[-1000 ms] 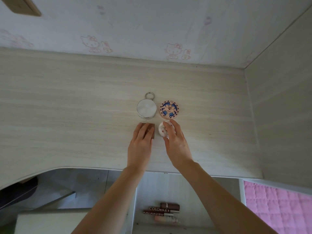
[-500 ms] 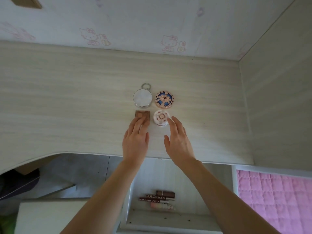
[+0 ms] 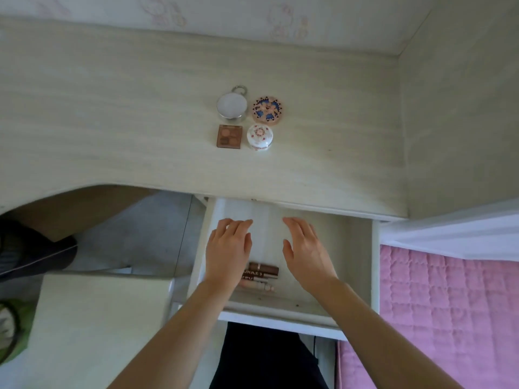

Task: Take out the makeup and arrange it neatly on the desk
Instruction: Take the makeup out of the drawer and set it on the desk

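Note:
Several makeup items sit in a square on the desk (image 3: 112,122): a silver round compact (image 3: 232,106) with a ring, a patterned pink and blue round compact (image 3: 266,110), a brown eyeshadow palette (image 3: 229,136) and a small white floral jar (image 3: 259,137). Below the desk edge a white drawer (image 3: 280,310) stands pulled out. Brown lipstick tubes (image 3: 264,270) and a pale tube (image 3: 261,286) lie in it. My left hand (image 3: 229,252) and my right hand (image 3: 306,251) hover over the drawer with fingers straight, holding nothing. The left hand covers the tubes' left ends.
A side panel (image 3: 460,108) bounds the desk on the right. A pink quilted bed cover (image 3: 449,304) lies at the lower right. A pale box-like surface (image 3: 98,318) stands at the lower left, and a dark shoe (image 3: 33,256) is on the floor beside it.
Both hands have drawn back from the palette and the white jar on the desk and now hover over the open drawer. The view has tilted down.

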`<state>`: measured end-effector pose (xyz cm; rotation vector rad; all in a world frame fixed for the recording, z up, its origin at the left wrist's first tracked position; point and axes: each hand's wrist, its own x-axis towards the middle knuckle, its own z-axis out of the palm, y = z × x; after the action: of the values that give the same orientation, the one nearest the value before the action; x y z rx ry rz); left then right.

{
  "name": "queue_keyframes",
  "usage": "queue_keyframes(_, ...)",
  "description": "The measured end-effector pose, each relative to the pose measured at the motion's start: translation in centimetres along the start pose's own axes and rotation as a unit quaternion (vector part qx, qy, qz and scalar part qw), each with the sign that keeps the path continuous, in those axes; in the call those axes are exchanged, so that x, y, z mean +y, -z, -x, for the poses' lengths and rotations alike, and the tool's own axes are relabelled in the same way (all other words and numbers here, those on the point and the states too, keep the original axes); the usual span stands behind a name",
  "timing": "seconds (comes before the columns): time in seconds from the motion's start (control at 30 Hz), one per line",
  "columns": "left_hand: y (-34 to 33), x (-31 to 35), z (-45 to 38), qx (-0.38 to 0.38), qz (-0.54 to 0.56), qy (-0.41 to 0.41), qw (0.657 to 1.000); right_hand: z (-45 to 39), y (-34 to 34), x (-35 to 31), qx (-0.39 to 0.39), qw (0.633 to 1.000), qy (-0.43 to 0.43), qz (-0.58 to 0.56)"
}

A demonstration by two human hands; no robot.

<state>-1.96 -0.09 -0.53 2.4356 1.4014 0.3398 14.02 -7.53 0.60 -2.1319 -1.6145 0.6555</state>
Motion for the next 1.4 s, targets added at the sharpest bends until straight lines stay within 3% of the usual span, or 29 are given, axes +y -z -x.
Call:
queue_keyframes(0.1, -2.1, -0.7, 2.4, -0.049, -0.01, 0.023, 0.998, 2.1, -1.5, 1.0, -0.036, 0.999, 0.008, -0.009)
queue_keyframes(0.27, -4.9, -3.2, 4.6, -0.231, -0.021, 0.045, 0.972, 4.2, -4.7, 3.1, -0.151, 0.988, -0.015, 0.017)
queue_keyframes(0.5, -7.2, -4.3, 3.1, -0.349, -0.051, 0.045, 0.935, 3.5, -8.7, 5.0, -0.227, 0.971, -0.035, 0.061)
queue_keyframes(0.7, -10.3, -4.9, 2.5, -0.379, -0.036, 0.053, 0.923, 1.4, -12.0, 5.7, -0.246, 0.965, -0.06, 0.073)
queue_keyframes(1.07, -11.6, -6.0, 2.9, -0.342, -0.006, 0.029, 0.939, 0.5, -15.2, 5.8, -0.233, 0.964, -0.067, 0.112)
queue_keyframes(1.4, -11.5, -6.5, 3.3, -0.368, -0.028, -0.042, 0.929, 1.5, -14.3, 6.9, -0.246, 0.958, -0.145, 0.005)
